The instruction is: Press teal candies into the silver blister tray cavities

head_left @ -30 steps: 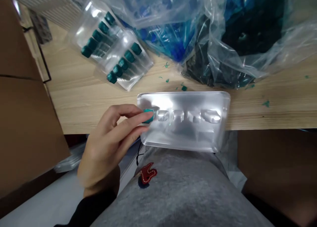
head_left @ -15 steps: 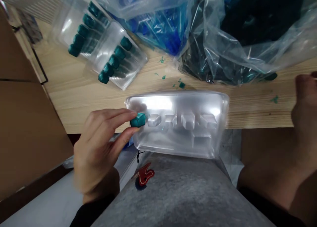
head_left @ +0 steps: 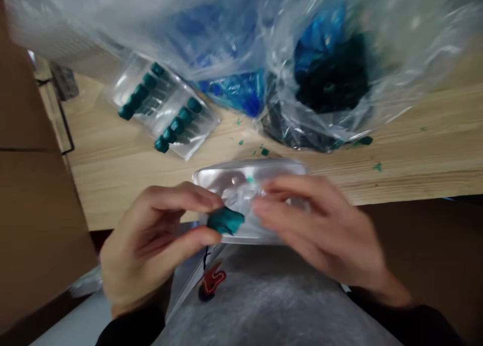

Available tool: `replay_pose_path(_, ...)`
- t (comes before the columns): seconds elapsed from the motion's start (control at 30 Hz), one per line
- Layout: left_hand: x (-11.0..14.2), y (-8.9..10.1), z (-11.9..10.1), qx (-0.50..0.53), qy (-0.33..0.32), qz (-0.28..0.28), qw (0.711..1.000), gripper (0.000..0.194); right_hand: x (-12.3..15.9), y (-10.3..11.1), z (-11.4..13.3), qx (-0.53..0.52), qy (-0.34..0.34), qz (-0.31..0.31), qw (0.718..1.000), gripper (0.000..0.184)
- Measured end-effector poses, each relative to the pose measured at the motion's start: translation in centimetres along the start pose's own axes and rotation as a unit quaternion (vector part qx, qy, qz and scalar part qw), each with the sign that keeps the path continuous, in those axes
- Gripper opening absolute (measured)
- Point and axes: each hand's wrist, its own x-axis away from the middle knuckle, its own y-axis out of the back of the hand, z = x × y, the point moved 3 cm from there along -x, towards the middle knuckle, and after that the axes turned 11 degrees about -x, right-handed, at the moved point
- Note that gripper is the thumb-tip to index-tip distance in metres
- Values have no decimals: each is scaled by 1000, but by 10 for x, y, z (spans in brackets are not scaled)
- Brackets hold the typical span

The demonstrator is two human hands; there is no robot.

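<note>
Between thumb and forefinger, my left hand (head_left: 162, 230) grips a teal translucent faceted piece (head_left: 226, 221) over the left end of a clear plastic tray (head_left: 245, 167). My right hand (head_left: 320, 225), blurred by motion, is over the tray's right part with its fingers stretched out toward the piece; I see nothing held in it. Raised moulded shapes in the tray are partly covered by the fingers. A tiny teal bit (head_left: 250, 179) shows near the tray's far side.
Two clear trays lined with teal pieces (head_left: 177, 124) lie at the back left of the wooden table (head_left: 124, 185). Behind are a plastic bag with blue pieces (head_left: 241, 89) and one with dark pieces (head_left: 332, 79). Green scraps (head_left: 265, 151) lie scattered on the wood.
My right hand has come in from the far right to over the tray. My left hand has lifted the teal piece, which now appears larger. The view has shifted.
</note>
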Motion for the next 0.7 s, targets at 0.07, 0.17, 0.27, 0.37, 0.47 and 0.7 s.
replay_pose_path(0.07,-16,-4,-13,26,-62,70,995,6,-3,-9,9,-15,52,-17,998,38)
replay_pose_path(0.17,-60,-13,-25,-23,-160,116,980,11,9,2,-3,-55,38,-145,987,38)
replay_pose_path(0.27,-124,-41,-26,-73,-231,90,966,12,36,30,-45,-19,-97,-305,947,34)
replay_pose_path(0.37,-185,-98,-12,-166,-234,199,937,15,59,52,-95,64,-194,-352,913,28)
replay_pose_path(0.47,-221,-148,3,-220,-223,234,920,55,70,59,-132,87,-218,-346,908,36)
replay_pose_path(0.7,-230,-172,8,-206,-148,288,923,90,61,48,-138,101,-201,-331,917,35)
